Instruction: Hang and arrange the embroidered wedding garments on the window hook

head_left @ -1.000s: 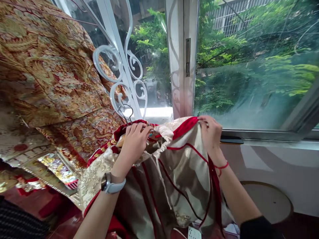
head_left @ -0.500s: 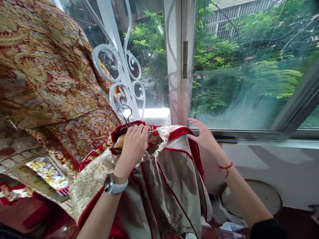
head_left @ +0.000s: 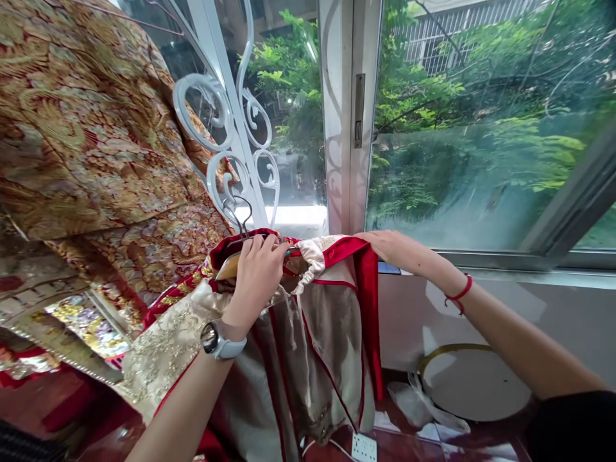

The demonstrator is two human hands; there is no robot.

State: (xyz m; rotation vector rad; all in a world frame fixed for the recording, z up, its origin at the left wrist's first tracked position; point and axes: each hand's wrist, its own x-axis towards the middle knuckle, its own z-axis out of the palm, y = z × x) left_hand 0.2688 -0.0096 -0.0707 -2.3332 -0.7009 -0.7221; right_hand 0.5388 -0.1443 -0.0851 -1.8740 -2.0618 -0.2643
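A cream and red garment [head_left: 332, 321] with gold embroidery and a drawstring neckline hangs in front of me on a wooden hanger [head_left: 230, 266]. My left hand [head_left: 262, 266], wearing a watch [head_left: 224, 340], is closed over the hanger and collar at the neck. At the garment's right shoulder, my right hand [head_left: 394, 249] has its fingers over the end of the red trim [head_left: 349, 249]. Its thumb and fingertips are mostly hidden, though the hand appears closed on the cloth. A red strip of fabric [head_left: 369, 314] hangs straight down below it.
A large brocade garment [head_left: 96, 128] hangs on the left beside a white scrolled metal frame [head_left: 212, 115]. Behind is a sliding window [head_left: 359, 179] with a sill. On the floor are a round board [head_left: 474, 385], a plastic bag [head_left: 414, 401] and a power strip [head_left: 364, 447].
My right hand has moved from open beside the shoulder onto the red trim. The red strip now hangs straighter, and the garment's right side has shifted left. My left hand keeps its hold.
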